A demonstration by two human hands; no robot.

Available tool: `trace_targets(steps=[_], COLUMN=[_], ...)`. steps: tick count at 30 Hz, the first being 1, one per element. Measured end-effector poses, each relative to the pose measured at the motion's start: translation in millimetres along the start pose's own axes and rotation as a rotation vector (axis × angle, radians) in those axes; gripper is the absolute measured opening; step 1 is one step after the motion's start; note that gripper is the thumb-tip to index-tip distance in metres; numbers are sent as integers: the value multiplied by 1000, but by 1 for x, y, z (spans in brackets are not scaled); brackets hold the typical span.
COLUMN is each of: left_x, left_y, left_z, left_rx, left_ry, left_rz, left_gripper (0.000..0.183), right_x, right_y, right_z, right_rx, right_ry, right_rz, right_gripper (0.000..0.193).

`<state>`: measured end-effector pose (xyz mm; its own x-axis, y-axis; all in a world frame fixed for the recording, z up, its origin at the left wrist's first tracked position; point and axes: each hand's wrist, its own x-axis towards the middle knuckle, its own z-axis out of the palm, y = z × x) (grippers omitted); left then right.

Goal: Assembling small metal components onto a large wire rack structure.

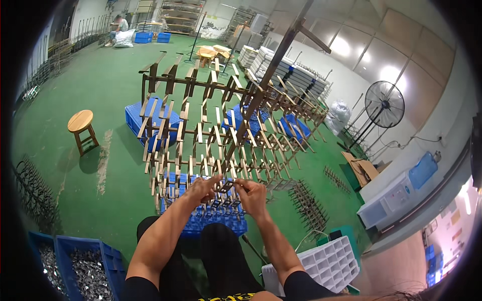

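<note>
In front of me stands a tall brown metal hanging rack [258, 95] with many flat prongs. A small dark bracket with square openings [225, 187] is between my hands at the rack's lower part. My right hand [252, 194] pinches the bracket's right side with thumb and forefinger. On its left, my left hand [202, 190] has the forefinger stretched toward a prong and the other fingers curled; what they hold, if anything, is hidden. Several similar dark brackets [223, 204] hang on the prongs just below my hands.
Blue crates [193, 228] stand below and behind the rack. At lower left, a blue bin [90, 271] holds small metal parts. A wooden stool [80, 121] is left, a white compartment tray [329, 263] lower right, a fan [384, 104] right. A person [119, 24] sits far back.
</note>
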<state>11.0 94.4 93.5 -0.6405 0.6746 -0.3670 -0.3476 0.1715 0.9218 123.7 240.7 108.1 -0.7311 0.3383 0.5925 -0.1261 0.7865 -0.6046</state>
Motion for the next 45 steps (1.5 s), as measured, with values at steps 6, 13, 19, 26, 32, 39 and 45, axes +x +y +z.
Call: trace_targets(steps=[6,13,19,26,32,39,45], left_x=[7,8,6,3,-1,3,5], left_y=[-7,-9,-7,-5,-3,-6,-4], left_z=[0,2,2,1,3,1,3], left_rx=[13,35,35,22,-32,-22,-25], left_ry=[13,52,20,11,3,-10,31], left_rz=[24,-21,-10,23,43,52,23], left_gripper=[50,50,50,51,53,53,56], right_x=[2,4,5,7,9,9,10], right_y=[0,0,0,-9,-3,-8,-13], right_z=[-1,1,0,-4,-5,-5,-7], right_rx=[-34,-88,-125,-190,-268,-270,-332], right_ry=[-50,-43,-53,-71,-76,-91,-93], right_rz=[-11,-37,-63,-76,-110,-97,-88], right_gripper=[14,13,13,11,13,11,11])
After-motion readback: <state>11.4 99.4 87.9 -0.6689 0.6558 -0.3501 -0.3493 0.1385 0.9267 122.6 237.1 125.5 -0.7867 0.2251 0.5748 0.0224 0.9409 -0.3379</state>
